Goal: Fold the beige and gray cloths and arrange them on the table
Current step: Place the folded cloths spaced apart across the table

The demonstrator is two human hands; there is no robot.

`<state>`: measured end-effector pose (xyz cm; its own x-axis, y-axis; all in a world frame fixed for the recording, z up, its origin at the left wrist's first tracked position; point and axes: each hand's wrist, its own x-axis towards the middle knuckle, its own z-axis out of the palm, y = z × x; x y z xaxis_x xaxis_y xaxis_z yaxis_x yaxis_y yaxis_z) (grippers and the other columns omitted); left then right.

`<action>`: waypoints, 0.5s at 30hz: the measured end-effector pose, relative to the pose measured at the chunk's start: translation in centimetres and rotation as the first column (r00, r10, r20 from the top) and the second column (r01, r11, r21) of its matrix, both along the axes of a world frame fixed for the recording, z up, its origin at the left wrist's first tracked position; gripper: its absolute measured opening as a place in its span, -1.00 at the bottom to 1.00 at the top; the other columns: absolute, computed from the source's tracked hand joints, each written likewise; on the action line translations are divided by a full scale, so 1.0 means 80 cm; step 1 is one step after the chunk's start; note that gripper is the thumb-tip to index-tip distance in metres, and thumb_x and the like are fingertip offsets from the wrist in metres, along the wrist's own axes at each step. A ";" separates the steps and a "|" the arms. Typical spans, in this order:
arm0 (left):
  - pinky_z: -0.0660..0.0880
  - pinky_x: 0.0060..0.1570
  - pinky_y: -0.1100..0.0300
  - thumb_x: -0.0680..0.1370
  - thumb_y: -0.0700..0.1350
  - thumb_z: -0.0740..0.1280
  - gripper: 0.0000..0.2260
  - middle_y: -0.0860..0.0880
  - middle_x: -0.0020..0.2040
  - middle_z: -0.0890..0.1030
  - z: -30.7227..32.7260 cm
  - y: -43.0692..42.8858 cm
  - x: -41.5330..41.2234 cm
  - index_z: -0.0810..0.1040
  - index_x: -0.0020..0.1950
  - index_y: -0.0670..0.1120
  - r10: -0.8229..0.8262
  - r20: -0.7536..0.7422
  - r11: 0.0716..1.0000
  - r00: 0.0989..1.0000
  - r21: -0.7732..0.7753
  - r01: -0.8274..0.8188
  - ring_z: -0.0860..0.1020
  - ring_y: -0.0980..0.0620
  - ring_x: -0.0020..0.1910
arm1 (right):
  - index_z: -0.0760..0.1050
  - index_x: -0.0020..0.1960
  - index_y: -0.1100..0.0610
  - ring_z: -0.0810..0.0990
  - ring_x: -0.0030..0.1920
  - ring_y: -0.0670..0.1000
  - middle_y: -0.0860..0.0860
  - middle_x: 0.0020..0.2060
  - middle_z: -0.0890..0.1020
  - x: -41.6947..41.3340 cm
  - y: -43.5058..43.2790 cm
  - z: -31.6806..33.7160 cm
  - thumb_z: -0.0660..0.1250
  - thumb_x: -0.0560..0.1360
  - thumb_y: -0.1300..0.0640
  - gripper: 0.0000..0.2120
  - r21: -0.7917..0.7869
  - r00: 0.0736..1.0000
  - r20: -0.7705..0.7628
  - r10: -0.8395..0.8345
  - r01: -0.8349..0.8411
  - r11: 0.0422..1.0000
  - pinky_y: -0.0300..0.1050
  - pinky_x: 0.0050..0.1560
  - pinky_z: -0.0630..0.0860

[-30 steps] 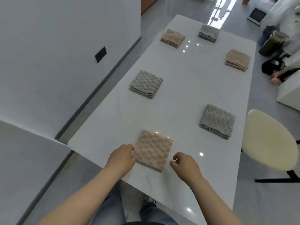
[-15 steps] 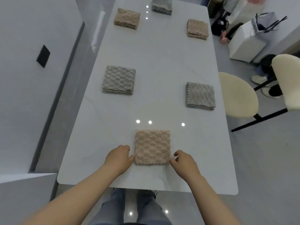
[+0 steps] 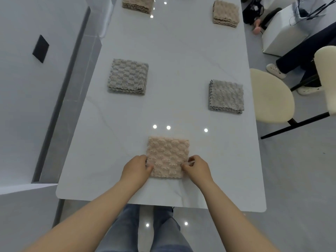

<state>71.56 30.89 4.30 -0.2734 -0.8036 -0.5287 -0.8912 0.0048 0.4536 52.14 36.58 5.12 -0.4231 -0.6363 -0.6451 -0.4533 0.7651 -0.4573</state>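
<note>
A folded beige cloth lies near the front edge of the white table. My left hand pinches its lower left corner and my right hand pinches its lower right corner. Two folded gray cloths sit mid-table, one on the left and one on the right. Two more folded beige cloths lie at the far end, left and right.
A cream chair stands just off the table's right side, with a second cream seat beyond it. A person's legs and shoes are at the far right, beside a white box. A wall runs along the left.
Both hands have closed in from beside the beige cloth and now grip its near corners. The camera has tilted down and squared up to the table.
</note>
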 end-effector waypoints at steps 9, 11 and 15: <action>0.17 -0.43 0.20 0.58 -0.05 0.19 -0.79 0.04 -0.32 0.35 -0.006 0.017 -0.015 0.33 -0.24 -0.07 -0.026 -0.010 1.000 1.000 0.000 0.026 0.39 0.01 -0.29 | 0.30 -0.28 0.07 0.35 -0.35 -0.11 -0.07 -0.34 0.40 -0.011 0.030 -0.005 0.28 0.50 0.13 -0.77 -0.017 1.000 -0.008 -0.005 0.004 1.000 -0.23 -0.38 0.23; 0.20 -0.41 0.19 0.58 -0.04 0.20 -0.79 0.03 -0.30 0.38 -0.008 0.024 -0.016 0.36 -0.22 -0.09 -0.030 -0.013 1.000 0.999 0.007 0.030 0.41 0.01 -0.28 | 0.33 -0.25 0.07 0.36 -0.33 -0.10 -0.07 -0.32 0.42 -0.013 0.037 -0.005 0.28 0.50 0.12 -0.81 -0.015 1.000 0.000 -0.015 0.015 1.000 -0.23 -0.37 0.25; 0.21 -0.39 0.18 0.57 -0.03 0.20 -0.80 0.01 -0.26 0.41 -0.009 0.036 -0.016 0.38 -0.19 -0.09 -0.020 -0.012 1.000 1.000 0.010 0.020 0.42 0.00 -0.26 | 0.39 -0.17 0.11 0.40 -0.30 -0.08 -0.06 -0.29 0.46 -0.014 0.047 -0.006 0.29 0.50 0.11 -0.88 -0.012 1.000 0.006 -0.018 0.018 1.000 -0.23 -0.35 0.29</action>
<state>70.29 33.80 3.56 -0.2958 -0.7923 -0.5337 -0.8857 0.0181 0.4639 50.99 40.36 4.66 -0.4307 -0.6364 -0.6400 -0.4368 0.7675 -0.4692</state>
